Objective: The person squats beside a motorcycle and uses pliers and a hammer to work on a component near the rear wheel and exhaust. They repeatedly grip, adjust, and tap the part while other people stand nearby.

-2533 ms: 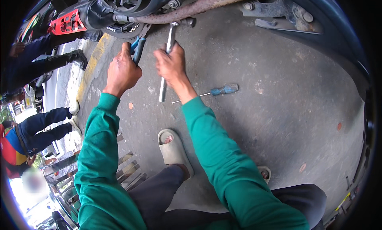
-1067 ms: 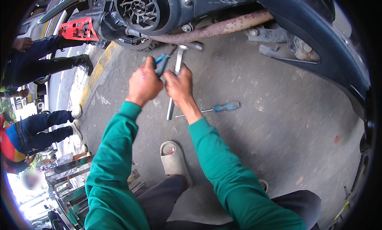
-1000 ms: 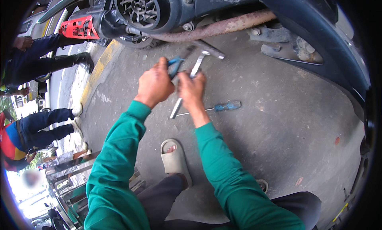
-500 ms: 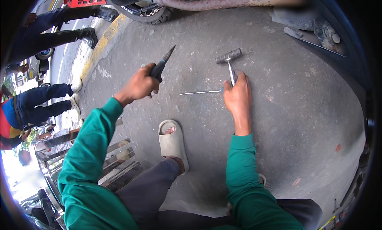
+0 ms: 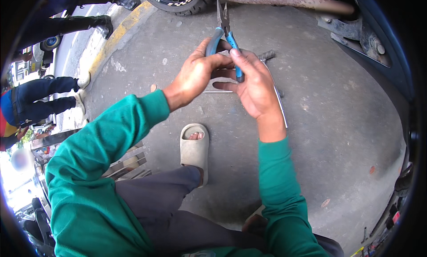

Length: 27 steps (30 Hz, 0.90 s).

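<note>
A pair of needle-nose pliers (image 5: 215, 40) with blue handles is held up between my two hands, its jaws spread and pointing away from me. My left hand (image 5: 193, 76) is closed around the left handle. The fingers of my right hand (image 5: 255, 85) grip the other handle, with the thumb along it. On the ground behind my right hand lies a T-shaped tool with a dark ribbed crosspiece (image 5: 267, 55) and a thin metal shaft (image 5: 282, 108); my hand hides part of it. A thin metal rod (image 5: 218, 92) on the ground is also partly covered.
A motorcycle's tyre (image 5: 189, 7) and rusty exhaust pipe (image 5: 275, 0) stand at the far edge. My sandalled foot (image 5: 194, 143) is on the concrete below my hands. A slatted bench (image 5: 129, 165) is at the left, with people standing beyond near a yellow kerb (image 5: 118, 36).
My right hand has let go of the T-shaped tool and taken one plier handle. My left hand has moved right with the pliers, whose jaws have opened. The T-shaped tool now lies turned.
</note>
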Each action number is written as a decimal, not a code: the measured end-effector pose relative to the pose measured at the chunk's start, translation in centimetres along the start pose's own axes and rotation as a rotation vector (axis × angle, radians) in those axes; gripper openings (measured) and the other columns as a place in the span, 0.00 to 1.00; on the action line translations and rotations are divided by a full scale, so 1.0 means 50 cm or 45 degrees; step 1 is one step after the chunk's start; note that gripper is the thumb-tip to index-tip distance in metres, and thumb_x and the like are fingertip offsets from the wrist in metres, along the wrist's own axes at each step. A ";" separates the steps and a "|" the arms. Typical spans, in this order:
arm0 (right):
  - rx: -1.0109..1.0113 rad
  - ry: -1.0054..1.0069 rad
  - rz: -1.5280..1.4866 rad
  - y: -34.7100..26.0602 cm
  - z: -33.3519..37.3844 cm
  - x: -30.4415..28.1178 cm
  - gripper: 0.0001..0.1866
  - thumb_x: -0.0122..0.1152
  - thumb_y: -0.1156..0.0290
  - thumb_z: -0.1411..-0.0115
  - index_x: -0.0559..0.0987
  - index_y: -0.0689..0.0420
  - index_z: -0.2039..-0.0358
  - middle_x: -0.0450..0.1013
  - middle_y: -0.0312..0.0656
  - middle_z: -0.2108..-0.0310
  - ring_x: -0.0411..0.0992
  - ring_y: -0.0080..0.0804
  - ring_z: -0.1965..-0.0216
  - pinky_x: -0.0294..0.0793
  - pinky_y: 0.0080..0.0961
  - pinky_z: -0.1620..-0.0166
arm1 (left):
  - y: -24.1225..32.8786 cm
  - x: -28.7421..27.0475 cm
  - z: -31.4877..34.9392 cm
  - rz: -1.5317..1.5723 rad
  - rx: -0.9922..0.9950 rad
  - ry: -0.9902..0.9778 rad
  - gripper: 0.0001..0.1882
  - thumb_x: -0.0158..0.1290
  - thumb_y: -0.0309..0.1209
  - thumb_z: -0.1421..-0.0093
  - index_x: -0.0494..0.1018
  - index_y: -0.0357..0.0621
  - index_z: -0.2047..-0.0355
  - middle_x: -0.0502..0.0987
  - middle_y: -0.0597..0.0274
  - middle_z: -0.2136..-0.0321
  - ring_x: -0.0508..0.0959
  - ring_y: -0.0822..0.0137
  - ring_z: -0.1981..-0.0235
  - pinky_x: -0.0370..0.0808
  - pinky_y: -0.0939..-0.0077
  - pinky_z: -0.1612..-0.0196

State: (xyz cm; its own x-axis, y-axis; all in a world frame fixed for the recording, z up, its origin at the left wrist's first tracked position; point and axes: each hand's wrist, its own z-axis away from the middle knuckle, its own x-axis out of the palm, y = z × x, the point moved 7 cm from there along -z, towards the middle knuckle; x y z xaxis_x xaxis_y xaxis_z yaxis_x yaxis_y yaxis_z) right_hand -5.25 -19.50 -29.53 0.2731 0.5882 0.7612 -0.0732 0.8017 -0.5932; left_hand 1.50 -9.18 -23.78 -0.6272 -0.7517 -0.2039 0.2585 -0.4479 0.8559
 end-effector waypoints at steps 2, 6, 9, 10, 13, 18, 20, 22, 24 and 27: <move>-0.001 0.084 0.199 -0.016 -0.008 -0.023 0.36 0.72 0.47 0.37 0.71 0.67 0.47 0.75 0.53 0.54 0.80 0.39 0.58 0.84 0.38 0.59 | -0.013 0.047 -0.010 0.199 0.100 0.009 0.21 0.52 0.40 0.28 0.63 0.37 0.47 0.79 0.47 0.56 0.83 0.57 0.55 0.81 0.61 0.50; -0.044 0.132 0.986 -0.033 -0.044 -0.045 0.39 0.78 0.44 0.45 0.74 0.67 0.50 0.76 0.52 0.61 0.79 0.40 0.60 0.81 0.35 0.62 | -0.042 0.079 -0.047 -0.545 0.192 -0.099 0.32 0.52 0.49 0.30 0.59 0.31 0.44 0.67 0.40 0.49 0.75 0.41 0.45 0.74 0.53 0.42; -0.082 0.166 1.158 -0.052 -0.059 -0.062 0.38 0.74 0.46 0.42 0.76 0.69 0.47 0.77 0.51 0.62 0.79 0.40 0.63 0.80 0.36 0.62 | -0.053 0.084 -0.061 -0.903 0.404 -0.358 0.50 0.63 0.50 0.38 0.49 0.26 0.34 0.66 0.38 0.46 0.73 0.40 0.42 0.71 0.53 0.36; -0.087 0.200 1.278 -0.060 -0.060 -0.069 0.36 0.74 0.47 0.43 0.76 0.69 0.51 0.77 0.51 0.64 0.79 0.41 0.63 0.79 0.37 0.62 | -0.067 0.080 -0.062 -0.818 0.340 -0.425 0.51 0.63 0.49 0.39 0.47 0.27 0.32 0.66 0.38 0.44 0.72 0.41 0.40 0.70 0.52 0.34; -0.159 0.321 1.618 -0.076 -0.055 -0.078 0.32 0.73 0.48 0.43 0.76 0.68 0.58 0.76 0.53 0.70 0.79 0.46 0.65 0.78 0.43 0.59 | -0.103 0.059 -0.071 -0.430 0.056 -0.475 0.54 0.65 0.39 0.41 0.42 0.32 0.27 0.67 0.40 0.39 0.71 0.49 0.36 0.68 0.49 0.30; -0.351 0.201 1.542 -0.021 -0.035 -0.045 0.25 0.64 0.56 0.33 0.78 0.63 0.45 0.76 0.58 0.54 0.78 0.57 0.54 0.77 0.45 0.50 | -0.115 0.047 -0.091 0.426 -0.308 -0.676 0.39 0.55 0.27 0.40 0.53 0.41 0.29 0.72 0.53 0.45 0.75 0.56 0.42 0.73 0.49 0.37; -0.330 0.253 1.630 -0.008 -0.028 -0.049 0.25 0.62 0.57 0.31 0.77 0.61 0.41 0.74 0.58 0.51 0.77 0.59 0.51 0.76 0.46 0.48 | -0.123 0.035 -0.090 0.513 -0.413 -0.574 0.33 0.54 0.28 0.37 0.58 0.43 0.32 0.73 0.56 0.47 0.75 0.58 0.43 0.73 0.48 0.39; -0.381 0.185 1.808 -0.010 -0.019 -0.039 0.26 0.62 0.57 0.30 0.77 0.61 0.39 0.74 0.54 0.51 0.77 0.54 0.51 0.76 0.44 0.48 | -0.112 0.031 -0.089 0.573 -0.372 -0.560 0.24 0.48 0.33 0.28 0.60 0.42 0.34 0.74 0.55 0.48 0.78 0.58 0.47 0.81 0.48 0.47; -0.644 0.057 2.085 -0.032 -0.002 -0.014 0.26 0.62 0.58 0.29 0.76 0.63 0.38 0.74 0.48 0.53 0.78 0.44 0.53 0.77 0.39 0.50 | -0.100 0.003 -0.093 0.461 -0.369 -0.580 0.22 0.45 0.36 0.24 0.60 0.41 0.35 0.75 0.53 0.48 0.81 0.57 0.52 0.86 0.52 0.52; -0.269 0.342 2.200 -0.073 0.000 -0.083 0.28 0.67 0.56 0.34 0.75 0.64 0.42 0.74 0.54 0.49 0.77 0.53 0.49 0.78 0.46 0.49 | -0.104 -0.064 -0.107 -0.068 -0.390 -0.558 0.18 0.43 0.36 0.24 0.63 0.38 0.41 0.81 0.46 0.54 0.86 0.53 0.62 0.89 0.54 0.62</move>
State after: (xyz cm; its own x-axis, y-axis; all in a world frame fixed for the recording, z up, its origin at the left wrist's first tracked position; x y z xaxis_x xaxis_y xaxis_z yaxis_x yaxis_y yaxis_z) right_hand -6.14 -24.87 -30.51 0.1616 0.6226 -0.7657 -0.3148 -0.7028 -0.6379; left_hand 6.09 -7.00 -30.12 -0.8764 -0.4806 0.0303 0.3792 -0.6500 0.6586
